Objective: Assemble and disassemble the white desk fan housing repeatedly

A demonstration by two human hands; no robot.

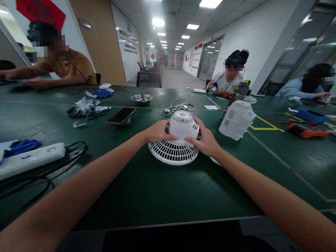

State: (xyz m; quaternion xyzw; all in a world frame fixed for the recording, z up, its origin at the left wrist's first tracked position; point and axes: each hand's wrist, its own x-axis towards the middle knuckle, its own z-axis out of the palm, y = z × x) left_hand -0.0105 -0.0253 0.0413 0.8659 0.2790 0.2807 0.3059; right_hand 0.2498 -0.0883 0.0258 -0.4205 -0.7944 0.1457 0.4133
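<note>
On the green table in front of me lies a white slotted fan grille (173,154). A white vented motor cover (183,126) sits over it, between my two hands. My left hand (163,131) wraps round the cover's left side, its thumb on the front. From the right, my right hand (204,140) grips the same cover, thumb also in front. The far fingers of both hands are partly hidden behind the cover. Whether the cover is joined to the grille I cannot tell.
Behind the cover lies a white cable (175,107), with a metal bowl (141,99) farther back. A phone (122,116) and gloves (85,108) are to the left, near a power strip (33,158). White stacked housings (237,120) and a multimeter (307,130) are at right. Several people sit around.
</note>
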